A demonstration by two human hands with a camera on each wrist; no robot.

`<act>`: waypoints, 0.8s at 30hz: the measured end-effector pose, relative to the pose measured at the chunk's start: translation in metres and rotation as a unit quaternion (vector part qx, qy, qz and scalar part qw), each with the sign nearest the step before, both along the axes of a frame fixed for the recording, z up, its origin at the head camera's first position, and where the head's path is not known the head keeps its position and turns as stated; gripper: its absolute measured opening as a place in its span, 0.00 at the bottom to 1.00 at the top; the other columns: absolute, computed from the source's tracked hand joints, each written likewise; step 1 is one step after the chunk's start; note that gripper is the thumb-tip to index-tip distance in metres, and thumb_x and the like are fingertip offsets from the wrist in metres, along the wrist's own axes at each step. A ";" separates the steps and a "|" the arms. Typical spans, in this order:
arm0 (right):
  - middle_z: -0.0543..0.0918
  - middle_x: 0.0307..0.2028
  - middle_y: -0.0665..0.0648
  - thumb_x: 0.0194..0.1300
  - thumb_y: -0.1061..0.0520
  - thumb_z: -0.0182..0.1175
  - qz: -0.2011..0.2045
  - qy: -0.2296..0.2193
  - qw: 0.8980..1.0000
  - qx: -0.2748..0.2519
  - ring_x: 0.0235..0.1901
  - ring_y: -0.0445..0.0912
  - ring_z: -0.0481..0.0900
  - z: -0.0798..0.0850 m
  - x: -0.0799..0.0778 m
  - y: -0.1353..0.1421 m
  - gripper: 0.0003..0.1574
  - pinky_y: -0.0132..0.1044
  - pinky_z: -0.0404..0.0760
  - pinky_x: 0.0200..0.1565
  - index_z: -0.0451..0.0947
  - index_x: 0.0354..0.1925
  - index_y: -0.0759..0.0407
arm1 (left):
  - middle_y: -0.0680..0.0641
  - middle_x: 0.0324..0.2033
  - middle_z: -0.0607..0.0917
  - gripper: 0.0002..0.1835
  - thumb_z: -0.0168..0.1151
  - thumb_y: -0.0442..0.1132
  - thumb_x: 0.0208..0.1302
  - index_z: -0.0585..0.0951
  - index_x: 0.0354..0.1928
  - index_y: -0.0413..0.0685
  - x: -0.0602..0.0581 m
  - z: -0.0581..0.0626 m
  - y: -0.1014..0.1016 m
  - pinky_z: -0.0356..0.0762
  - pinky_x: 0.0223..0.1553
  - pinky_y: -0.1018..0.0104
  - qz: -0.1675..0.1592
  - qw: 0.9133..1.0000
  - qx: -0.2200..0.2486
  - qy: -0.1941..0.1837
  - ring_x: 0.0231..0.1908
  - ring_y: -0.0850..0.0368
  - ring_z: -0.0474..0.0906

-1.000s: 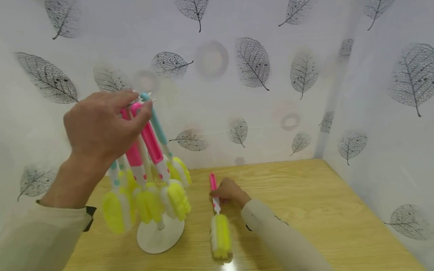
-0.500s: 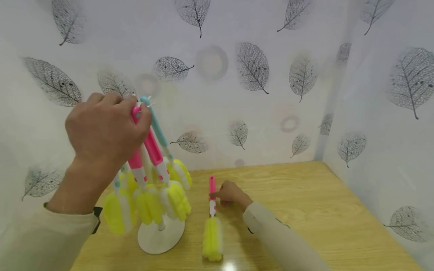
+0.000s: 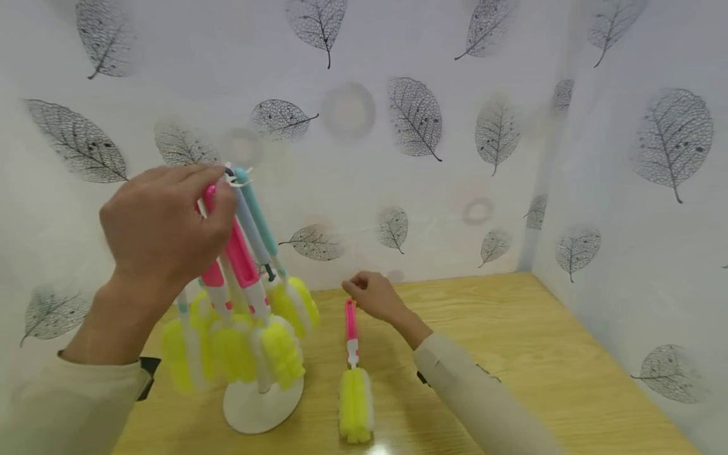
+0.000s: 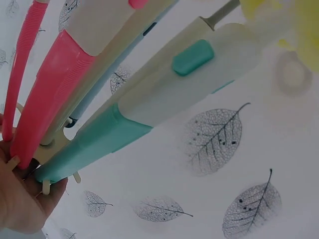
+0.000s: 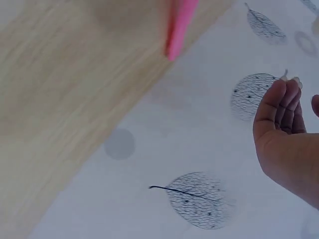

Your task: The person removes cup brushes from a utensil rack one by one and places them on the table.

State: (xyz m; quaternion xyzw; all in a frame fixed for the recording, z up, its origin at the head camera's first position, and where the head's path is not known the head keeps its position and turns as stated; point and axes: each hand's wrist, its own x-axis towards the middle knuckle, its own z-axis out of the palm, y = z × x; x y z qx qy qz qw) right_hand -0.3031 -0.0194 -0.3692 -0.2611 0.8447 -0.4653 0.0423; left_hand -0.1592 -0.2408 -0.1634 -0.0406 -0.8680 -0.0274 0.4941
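Note:
My left hand grips the hooked top of a white rotating rack, in the head view at left. From its hooks hang several sponge bottle brushes, with pink handles, a teal handle and yellow-and-white heads. In the left wrist view, the fingers lie around the hooks beneath a teal handle. A pink-handled bottle brush lies on the table, its yellow head toward me. Just above its handle end hovers my right hand, fingers loosely curled, holding nothing.
A wooden table carries the rack and the loose brush. White leaf-patterned walls stand behind and to the right, meeting the table's back edge. A blue-grey handle hangs on the rack beside the teal one.
My right hand has let go of the loose brush and risen off its handle. That brush's head has swung slightly left. The rack has turned a little, showing a blue-grey handle.

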 end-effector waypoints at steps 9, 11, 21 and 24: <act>0.82 0.35 0.50 0.71 0.46 0.51 0.078 0.075 0.986 -0.124 0.33 0.42 0.79 0.067 0.027 -0.024 0.18 0.35 0.79 0.37 0.77 0.48 0.57 | 0.43 0.46 0.85 0.22 0.46 0.46 0.64 0.84 0.50 0.44 -0.005 0.000 -0.015 0.62 0.20 0.56 -0.057 0.998 -0.007 0.003 0.35 0.39 0.81; 0.82 0.39 0.50 0.71 0.48 0.52 0.099 0.087 0.982 -0.139 0.36 0.41 0.80 0.080 0.035 -0.031 0.19 0.34 0.79 0.40 0.77 0.50 0.58 | 0.43 0.45 0.85 0.21 0.48 0.44 0.63 0.84 0.50 0.44 -0.006 0.000 -0.018 0.62 0.20 0.56 -0.073 0.997 0.001 0.006 0.32 0.40 0.80; 0.80 0.51 0.52 0.68 0.51 0.58 0.165 0.074 0.970 -0.164 0.46 0.38 0.79 0.114 0.057 -0.063 0.25 0.29 0.76 0.47 0.73 0.60 0.61 | 0.43 0.40 0.87 0.22 0.45 0.42 0.58 0.87 0.43 0.42 -0.017 -0.005 -0.025 0.59 0.26 0.69 -0.176 0.982 0.031 0.056 0.39 0.40 0.82; 0.82 0.46 0.51 0.66 0.53 0.59 0.169 0.083 0.968 -0.165 0.41 0.36 0.80 0.112 0.059 -0.065 0.22 0.28 0.77 0.44 0.75 0.56 0.61 | 0.42 0.36 0.87 0.21 0.46 0.40 0.56 0.87 0.39 0.40 -0.021 -0.005 -0.027 0.57 0.27 0.77 -0.218 0.972 0.047 0.074 0.35 0.42 0.81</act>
